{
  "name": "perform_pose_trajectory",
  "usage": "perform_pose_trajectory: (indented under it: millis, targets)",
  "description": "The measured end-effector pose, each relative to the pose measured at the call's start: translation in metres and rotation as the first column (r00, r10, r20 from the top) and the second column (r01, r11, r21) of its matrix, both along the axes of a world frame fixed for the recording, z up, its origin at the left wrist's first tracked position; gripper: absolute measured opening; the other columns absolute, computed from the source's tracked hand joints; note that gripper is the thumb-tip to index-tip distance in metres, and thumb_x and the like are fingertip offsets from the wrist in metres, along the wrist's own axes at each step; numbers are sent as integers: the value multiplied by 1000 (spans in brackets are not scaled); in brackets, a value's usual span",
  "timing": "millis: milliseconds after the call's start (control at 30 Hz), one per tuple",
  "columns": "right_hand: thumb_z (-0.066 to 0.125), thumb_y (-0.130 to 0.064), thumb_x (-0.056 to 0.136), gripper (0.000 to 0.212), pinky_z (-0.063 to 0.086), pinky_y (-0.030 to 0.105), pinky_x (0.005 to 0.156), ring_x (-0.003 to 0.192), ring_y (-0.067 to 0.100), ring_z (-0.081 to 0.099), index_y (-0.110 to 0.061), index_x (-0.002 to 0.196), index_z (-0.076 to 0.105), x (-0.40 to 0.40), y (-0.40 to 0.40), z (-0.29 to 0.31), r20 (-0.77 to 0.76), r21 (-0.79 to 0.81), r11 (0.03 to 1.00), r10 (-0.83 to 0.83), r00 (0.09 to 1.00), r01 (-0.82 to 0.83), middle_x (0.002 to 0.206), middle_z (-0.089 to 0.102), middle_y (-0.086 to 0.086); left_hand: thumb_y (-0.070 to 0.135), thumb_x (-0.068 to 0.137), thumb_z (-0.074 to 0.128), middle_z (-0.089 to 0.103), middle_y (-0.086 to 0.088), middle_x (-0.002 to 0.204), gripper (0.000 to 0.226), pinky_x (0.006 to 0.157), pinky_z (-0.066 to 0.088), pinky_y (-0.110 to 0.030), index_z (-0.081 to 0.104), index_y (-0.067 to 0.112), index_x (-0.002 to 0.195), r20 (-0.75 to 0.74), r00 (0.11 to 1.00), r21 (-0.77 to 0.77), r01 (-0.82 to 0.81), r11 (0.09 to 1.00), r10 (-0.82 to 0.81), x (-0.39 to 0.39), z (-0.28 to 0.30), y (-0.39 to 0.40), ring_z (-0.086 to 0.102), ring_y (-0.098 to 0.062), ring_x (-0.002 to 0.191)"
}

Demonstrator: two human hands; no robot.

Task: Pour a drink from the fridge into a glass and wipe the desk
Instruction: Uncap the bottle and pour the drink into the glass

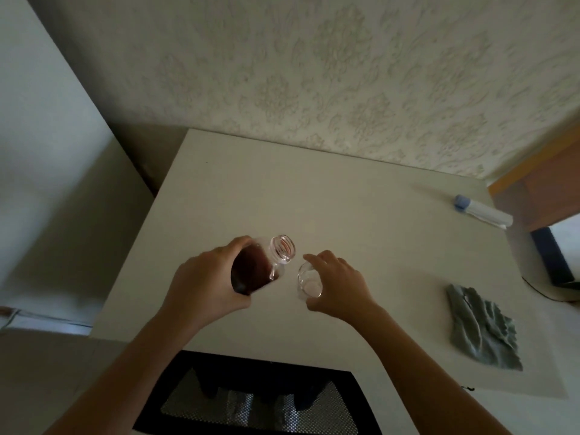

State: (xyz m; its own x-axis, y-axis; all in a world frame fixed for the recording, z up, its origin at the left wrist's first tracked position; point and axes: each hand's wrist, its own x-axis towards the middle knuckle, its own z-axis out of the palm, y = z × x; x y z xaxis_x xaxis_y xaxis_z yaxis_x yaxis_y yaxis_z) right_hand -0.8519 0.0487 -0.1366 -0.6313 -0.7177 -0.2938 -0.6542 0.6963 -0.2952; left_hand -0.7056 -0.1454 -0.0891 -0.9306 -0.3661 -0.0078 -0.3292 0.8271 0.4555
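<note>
My left hand (207, 284) grips a clear plastic bottle (260, 265) of dark brown drink. The bottle has no cap and leans to the right, its open mouth pointing towards the glass. A small clear glass (309, 282) stands on the white desk (345, 199) just right of the bottle, and my right hand (339, 284) wraps around it from the right. The glass looks empty. A grey-green cloth (483, 328) lies crumpled on the desk's right side, well away from both hands.
A white tube with a blue cap (483, 211) lies near the desk's far right corner. A black mesh chair (257, 400) stands at the desk's near edge. Patterned wallpaper runs behind the desk. A dark-framed object (552, 259) sits past the right edge.
</note>
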Motion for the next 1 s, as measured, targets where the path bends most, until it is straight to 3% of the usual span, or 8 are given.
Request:
perform_pose_trajectory:
  millis: [233, 500, 1000]
  targets:
    - [71, -51, 62, 89, 42, 36, 87, 110, 17, 45, -34, 139, 30, 4, 4, 73, -123, -77, 997, -18, 992, 8, 125, 44, -4, 39, 58, 78, 67, 4, 107, 86, 69, 49, -30, 39, 33, 134, 46, 992, -237, 121, 964, -113, -14, 32, 4, 65, -21, 87]
    - [72, -52, 58, 90, 45, 37, 87, 107, 18, 46, -27, 135, 34, 14, 8, 92, -148, -67, 997, -34, 988, 24, 125, 45, -5, 41, 61, 73, 65, 0, 102, 84, 68, 51, -31, 34, 31, 135, 139, 968, -387, 247, 888, -208, -18, 58, 16, 63, -23, 83]
    - [72, -52, 60, 89, 45, 39, 88, 109, 20, 45, -25, 136, 33, 22, 13, 100, -214, -26, 1000, -2, 977, -4, 127, 43, -1, 45, 64, 70, 62, 0, 102, 85, 68, 50, -30, 29, 35, 138, 173, 955, -487, 297, 822, -242, -17, 69, 27, 60, -19, 86]
